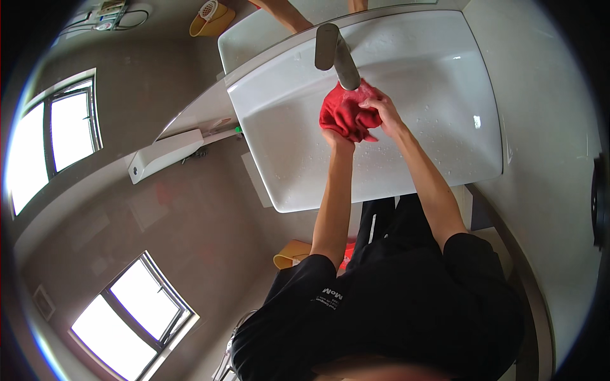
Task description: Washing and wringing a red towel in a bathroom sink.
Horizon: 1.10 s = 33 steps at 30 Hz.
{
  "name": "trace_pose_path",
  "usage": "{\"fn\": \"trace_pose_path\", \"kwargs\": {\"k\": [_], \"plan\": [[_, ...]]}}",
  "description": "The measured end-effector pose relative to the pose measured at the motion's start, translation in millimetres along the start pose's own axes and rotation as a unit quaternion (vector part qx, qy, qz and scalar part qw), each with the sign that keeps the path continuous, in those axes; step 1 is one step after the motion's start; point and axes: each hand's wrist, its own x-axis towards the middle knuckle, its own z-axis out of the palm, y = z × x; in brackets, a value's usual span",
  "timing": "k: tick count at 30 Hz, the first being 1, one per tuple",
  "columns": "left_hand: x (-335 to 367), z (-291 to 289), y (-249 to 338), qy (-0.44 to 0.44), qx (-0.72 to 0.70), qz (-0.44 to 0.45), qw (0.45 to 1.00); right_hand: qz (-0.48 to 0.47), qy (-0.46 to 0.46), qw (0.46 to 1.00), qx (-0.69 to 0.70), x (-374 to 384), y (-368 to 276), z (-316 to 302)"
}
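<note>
A bunched red cloth (346, 114) is held right below the spout of the grey tap (346, 68), over the white washbasin (273, 152). Its top looks wet and shiny under the spout. From below on the left, my left hand (338, 139) supports the cloth; its fingers are mostly hidden beneath the folds. My right hand (385, 113) grips the cloth's right side, fingers bent over the fabric. Water drops dot the basin floor around both hands.
A mirror (197, 108) rises behind the basin's back edge. The wall (546, 108) stands close on the right. On the left wall hangs a long white box-shaped fixture (166, 155). A yellow bin (292, 254) stands below, near my left arm.
</note>
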Motion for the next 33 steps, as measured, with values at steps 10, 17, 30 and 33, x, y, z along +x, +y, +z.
{"fn": "trace_pose_path", "kwargs": {"k": [10, 17, 30, 33], "plan": [[-22, 66, -13, 0.054, 0.369, -0.021, 0.928, -0.092, 0.155, 0.981, -0.076, -17, 28, 3], [-19, 43, 5, 0.228, 0.445, 0.181, 0.847, 0.005, 0.027, 0.969, 0.247, -21, 19, -19], [-9, 52, 21, -0.021, 0.151, -0.034, 0.988, 0.063, 0.137, 0.987, 0.06, -22, 12, 3], [-10, 28, 29, -0.084, 0.276, -0.073, 0.955, 0.143, 0.116, 0.983, -0.013, -19, 6, 10]]}}
